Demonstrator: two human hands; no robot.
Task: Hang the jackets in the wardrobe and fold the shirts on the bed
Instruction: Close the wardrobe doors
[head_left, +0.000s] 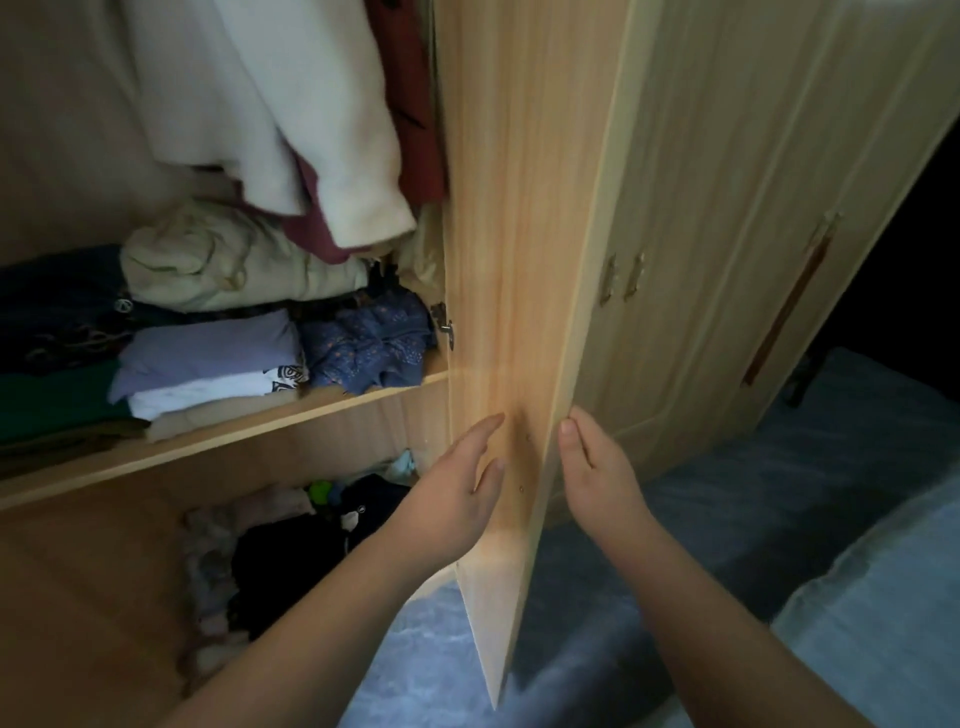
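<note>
Both forearms reach forward and up to the open door (511, 249) of the wardrobe (701, 208), which stands edge-on between them. The left hand (460, 488) lies flat on the door's inner face low down, its fingers (485, 423) straight and together, pointing up and gripping nothing. The right hand (597, 467) is on the far side of the door's edge. Its thumb (569, 428) points up beside the edge and its fingers run nearly straight along the outer side. They are relaxed and not curled round anything; whether they touch the outer face cannot be told.

Inside, a white fleece jacket (291, 114) hangs at the top, with a red garment (410, 104) just beside it against the door side and a maroon hem (311, 234) showing below. On the shelf (260, 431) under them lie a cream bundle (223, 260), folded lavender and white shirts (213, 358), a crumpled blue floral piece (369, 348), and dark navy and green stacks (52, 364) at the left. The white shirt carries a black print (288, 375), and a small round badge (122, 305) sits on the navy cloth; neither can be read. The lower compartment holds a loose heap of black clothes (291, 561) beside a heap of pale pink ones (208, 561).

At the lower right is the corner of the bed (883, 597), in light blue.
</note>
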